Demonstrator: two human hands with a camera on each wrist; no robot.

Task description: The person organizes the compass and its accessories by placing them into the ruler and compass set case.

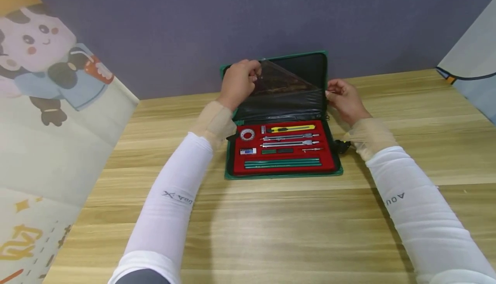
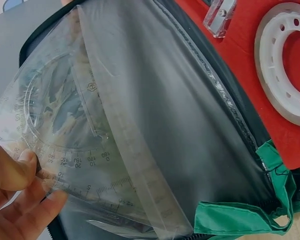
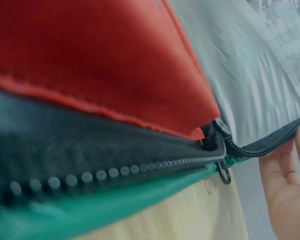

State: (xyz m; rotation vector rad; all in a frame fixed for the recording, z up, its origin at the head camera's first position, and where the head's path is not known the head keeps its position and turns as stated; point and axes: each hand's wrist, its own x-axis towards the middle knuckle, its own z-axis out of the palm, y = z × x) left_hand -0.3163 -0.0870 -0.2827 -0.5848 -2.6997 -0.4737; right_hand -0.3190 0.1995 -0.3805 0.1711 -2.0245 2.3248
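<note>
A zip-up drawing-set case (image 1: 284,176), green outside, lies unfolded on the table with its lid tilted up at the back. My left hand (image 1: 238,83) pinches the edge of the clear plastic pocket (image 1: 277,75) on the lid, lifting it off the black backing. Through that plastic, the left wrist view shows a transparent protractor (image 2: 75,155) and ruler markings. At the lid's right edge my right hand (image 1: 345,101) pinches the zippered border (image 3: 285,140) between thumb and fingers. A zip pull (image 3: 223,172) hangs near the fold.
The red tray (image 1: 280,155) holds a yellow utility knife (image 1: 294,128), two compasses (image 1: 288,137), a white ring (image 1: 242,134), a sharpener (image 2: 220,17), an eraser (image 1: 248,151) and green pencils (image 1: 283,163). Behind the wooden table (image 1: 283,232) rises a grey-blue wall (image 1: 193,29).
</note>
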